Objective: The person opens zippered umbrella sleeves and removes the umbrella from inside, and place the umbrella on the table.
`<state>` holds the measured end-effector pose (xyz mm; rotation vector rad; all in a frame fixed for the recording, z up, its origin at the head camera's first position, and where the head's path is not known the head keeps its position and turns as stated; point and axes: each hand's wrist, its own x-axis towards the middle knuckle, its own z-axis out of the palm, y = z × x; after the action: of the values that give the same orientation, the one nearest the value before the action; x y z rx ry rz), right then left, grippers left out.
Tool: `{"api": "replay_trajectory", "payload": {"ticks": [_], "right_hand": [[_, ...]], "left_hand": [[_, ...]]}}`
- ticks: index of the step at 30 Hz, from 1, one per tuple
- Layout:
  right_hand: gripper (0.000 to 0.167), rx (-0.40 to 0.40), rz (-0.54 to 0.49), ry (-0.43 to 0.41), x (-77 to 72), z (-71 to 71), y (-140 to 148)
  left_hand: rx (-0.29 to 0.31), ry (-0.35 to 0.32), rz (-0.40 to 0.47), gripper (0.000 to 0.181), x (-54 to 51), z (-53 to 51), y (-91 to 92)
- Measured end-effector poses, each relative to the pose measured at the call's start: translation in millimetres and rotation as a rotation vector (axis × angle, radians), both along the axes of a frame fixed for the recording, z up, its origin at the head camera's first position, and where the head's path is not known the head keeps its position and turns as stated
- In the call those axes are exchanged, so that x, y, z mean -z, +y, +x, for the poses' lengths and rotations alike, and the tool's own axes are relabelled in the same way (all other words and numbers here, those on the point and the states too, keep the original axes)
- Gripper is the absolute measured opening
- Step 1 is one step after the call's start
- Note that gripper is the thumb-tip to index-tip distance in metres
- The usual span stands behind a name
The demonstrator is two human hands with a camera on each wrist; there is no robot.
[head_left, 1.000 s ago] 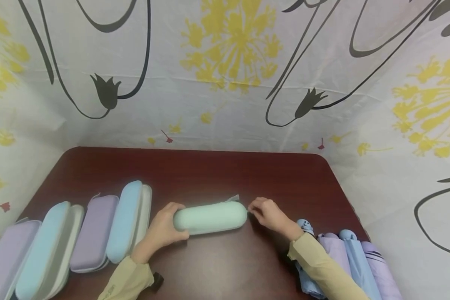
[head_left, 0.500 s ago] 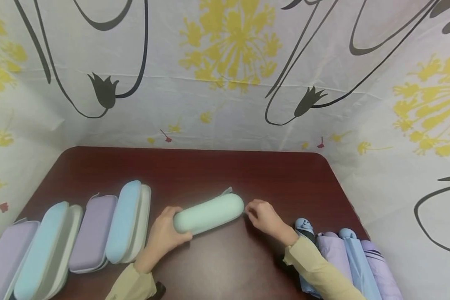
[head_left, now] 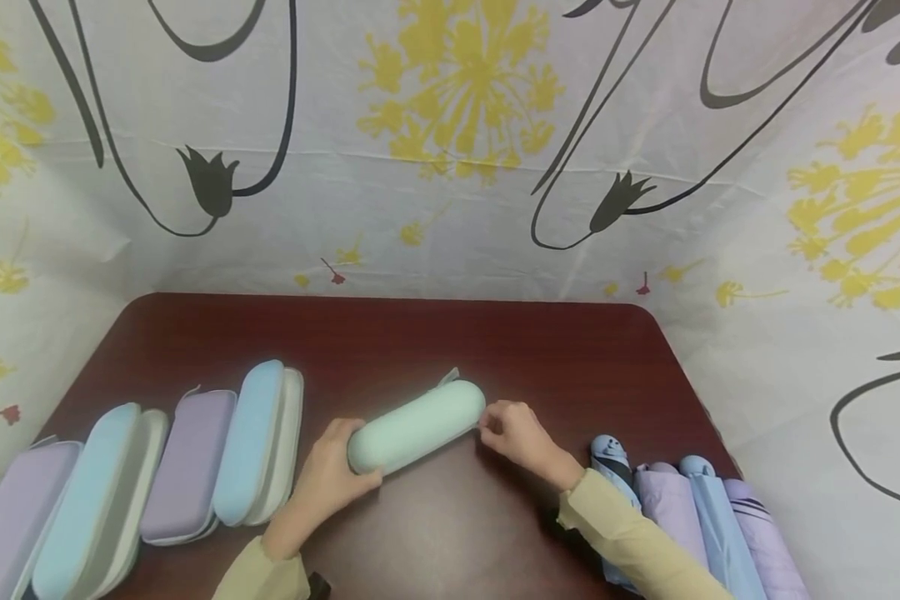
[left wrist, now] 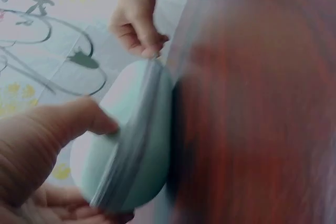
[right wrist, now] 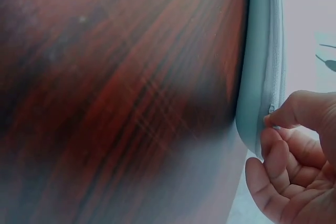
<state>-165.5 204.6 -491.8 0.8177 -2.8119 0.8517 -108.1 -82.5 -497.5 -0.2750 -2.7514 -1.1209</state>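
Observation:
A mint-green zippered case lies at a slant in the middle of the table. My left hand grips its left end, thumb on the near side and fingers on the far side. At the right end, my right hand pinches a small zipper pull between thumb and forefinger, plain in the right wrist view. The zipper runs along the case's side, facing the left wrist camera. A pale loop sticks out behind the case's far end.
Several blue and purple cases stand in a row on the left of the dark red table. Folded umbrellas, blue and purple, lie at the right under and beside my right sleeve. A patterned cloth hangs behind the table.
The green case has turned, its right end swinging away from me. My right hand has shifted a little left along its right end; my left hand keeps its grip.

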Motion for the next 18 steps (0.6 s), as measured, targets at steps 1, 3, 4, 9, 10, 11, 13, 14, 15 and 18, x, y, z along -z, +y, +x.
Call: {"api": "replay_trajectory", "payload": {"ticks": [1,3,4,9,10,11,13,14,15,18], "right_hand": [[0.012,0.005,0.002,-0.003,-0.1,-0.7,-0.4],[0.013,0.013,0.007,-0.005,-0.1,-2.5,-1.2],[0.013,0.020,0.008,-0.003,0.1,-3.8,-1.6],[0.013,0.053,0.013,0.012,2.0,-9.0,-3.9],[0.013,0.057,0.013,0.018,2.2,-8.9,-4.9],[0.013,0.059,0.011,0.020,2.3,-8.3,-6.2],[0.013,0.063,0.003,0.025,1.9,-5.6,-9.4],[0.013,0.062,-0.002,0.023,1.3,-3.7,-11.3],[0.013,0.057,-0.004,0.023,1.0,-1.8,-13.2],[0.013,0.033,-0.010,0.016,0.1,3.6,-19.7]], "left_hand": [[0.025,0.007,0.001,0.065,-0.2,0.7,-2.4],[0.064,0.020,0.001,0.067,1.2,2.7,-6.1],[0.076,0.029,-0.005,0.068,2.5,3.5,-7.1],[0.078,0.067,-0.031,0.070,6.7,8.4,-4.7],[0.071,0.078,-0.036,0.070,7.3,9.2,-4.0],[0.061,0.089,-0.041,0.069,7.7,10.1,-3.2],[0.040,0.106,-0.049,0.068,8.5,11.5,-1.7],[0.030,0.111,-0.051,0.068,8.8,12.2,-0.8],[0.020,0.116,-0.050,0.067,9.0,12.8,0.2],[-0.005,0.117,-0.037,0.066,8.9,15.5,4.8]]}}
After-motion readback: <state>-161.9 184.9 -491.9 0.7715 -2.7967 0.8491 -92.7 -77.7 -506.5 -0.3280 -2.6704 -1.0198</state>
